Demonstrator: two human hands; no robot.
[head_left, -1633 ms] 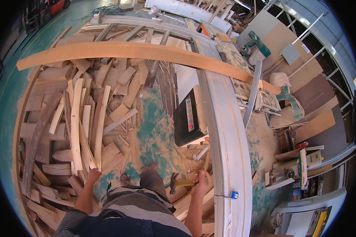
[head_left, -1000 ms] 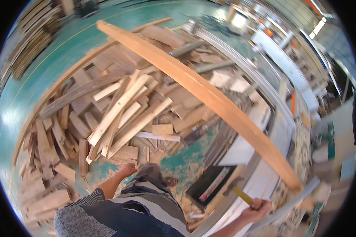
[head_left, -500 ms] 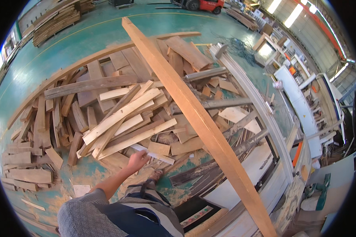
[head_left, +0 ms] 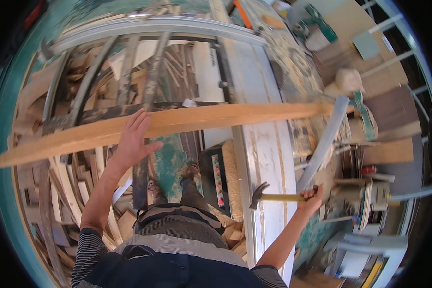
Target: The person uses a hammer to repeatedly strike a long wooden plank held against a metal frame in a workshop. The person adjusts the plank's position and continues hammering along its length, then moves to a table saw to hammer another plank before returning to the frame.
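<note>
A long orange-brown wooden beam (head_left: 225, 114) spans the scene from the far left to the right. Against its near side is my left hand (head_left: 134, 139), fingers stretched out over the wood and thumb spread apart. My right hand (head_left: 313, 198) is wrapped round the end of a claw hammer (head_left: 283, 197) with a yellowish handle. The dark hammer head points left, over the pale metal table of a machine (head_left: 273, 158). A grey metal bar (head_left: 324, 141) slants past the beam's right part.
Metal rails (head_left: 153, 29) with dark crossbars form a frame at the far left, above heaps of wood offcuts (head_left: 38, 110). Beside my legs is a panel with coloured buttons (head_left: 218, 180). A green power tool (head_left: 319, 26) lies at the far right. Sawdust covers the machine's right side.
The view has swung to the right. My left hand has left the offcut pile with its pale strip and come to the beam. My right hand and the hammer have come into view.
</note>
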